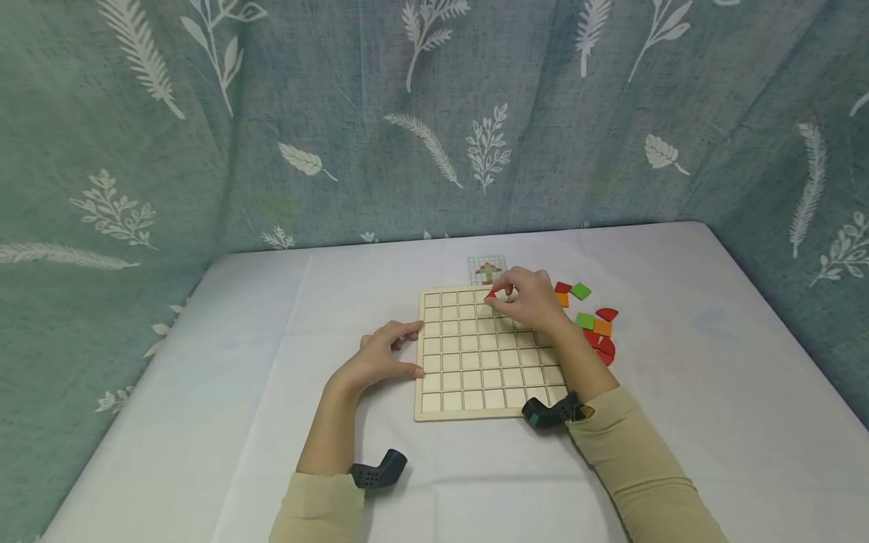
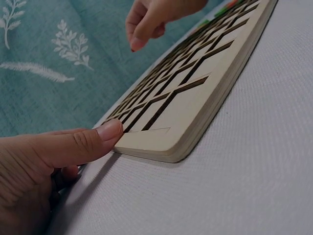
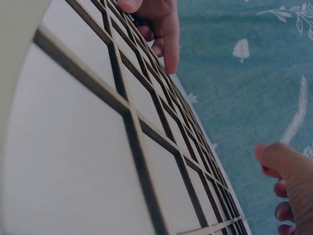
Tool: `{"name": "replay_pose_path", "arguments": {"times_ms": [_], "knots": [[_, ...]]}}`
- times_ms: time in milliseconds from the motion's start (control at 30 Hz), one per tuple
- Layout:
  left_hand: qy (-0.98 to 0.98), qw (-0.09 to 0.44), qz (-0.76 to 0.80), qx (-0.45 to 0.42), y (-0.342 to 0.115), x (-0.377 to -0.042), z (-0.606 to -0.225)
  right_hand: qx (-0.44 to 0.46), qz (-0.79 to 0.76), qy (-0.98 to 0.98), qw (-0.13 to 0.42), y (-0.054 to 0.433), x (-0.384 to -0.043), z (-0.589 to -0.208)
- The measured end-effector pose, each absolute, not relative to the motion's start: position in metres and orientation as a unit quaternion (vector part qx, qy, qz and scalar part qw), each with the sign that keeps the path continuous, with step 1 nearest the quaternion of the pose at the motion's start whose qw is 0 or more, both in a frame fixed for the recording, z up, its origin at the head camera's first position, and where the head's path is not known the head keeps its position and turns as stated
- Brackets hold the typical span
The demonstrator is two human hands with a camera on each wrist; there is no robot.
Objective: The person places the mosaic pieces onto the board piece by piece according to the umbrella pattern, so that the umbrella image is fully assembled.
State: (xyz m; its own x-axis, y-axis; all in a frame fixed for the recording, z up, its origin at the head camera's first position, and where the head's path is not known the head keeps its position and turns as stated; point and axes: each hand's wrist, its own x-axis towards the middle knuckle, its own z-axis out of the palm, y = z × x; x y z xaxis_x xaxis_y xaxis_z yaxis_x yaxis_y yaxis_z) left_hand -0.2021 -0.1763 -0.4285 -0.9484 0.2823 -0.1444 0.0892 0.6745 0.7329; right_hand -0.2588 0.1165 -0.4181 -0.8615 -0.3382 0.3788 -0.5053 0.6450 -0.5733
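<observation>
Pinching red piece [image 1: 491, 295] in right hand [image 1: 534, 300] above far part of flat board [image 1: 470, 362]; cannot tell long axis or pointing direction. Touching board's left edge with left hand [image 1: 372, 357], thumb and fingers apart.

Head view: right grip [image 1: 532, 298] hides most of red piece [image 1: 491, 295]; outline unreadable. 3 o'clock edge of grid board [image 1: 470, 345] covered by right forearm [image 1: 585, 366]. Card [image 1: 486, 270] at board's 12 o'clock: print detail too small to read. Left-wrist view: coloured pieces [image 2: 227, 9] near 1 o'clock, blurred.
</observation>
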Motion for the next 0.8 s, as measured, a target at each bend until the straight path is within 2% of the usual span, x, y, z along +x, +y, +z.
{"name": "replay_pose_path", "arguments": {"times_ms": [333,567,800], "knots": [[0.907,0.121,0.392,0.098,-0.175,-0.203,-0.43,0.23,0.329,-0.909,0.116,0.111,-0.256,-0.43],[0.909,0.121,0.388,0.09,-0.176,-0.202,-0.432,0.217,0.323,-0.918,0.075,0.106,-0.256,-0.437],[0.909,0.119,0.39,0.088,-0.176,-0.203,-0.432,0.208,0.315,-0.924,0.066,0.105,-0.257,-0.437]]}}
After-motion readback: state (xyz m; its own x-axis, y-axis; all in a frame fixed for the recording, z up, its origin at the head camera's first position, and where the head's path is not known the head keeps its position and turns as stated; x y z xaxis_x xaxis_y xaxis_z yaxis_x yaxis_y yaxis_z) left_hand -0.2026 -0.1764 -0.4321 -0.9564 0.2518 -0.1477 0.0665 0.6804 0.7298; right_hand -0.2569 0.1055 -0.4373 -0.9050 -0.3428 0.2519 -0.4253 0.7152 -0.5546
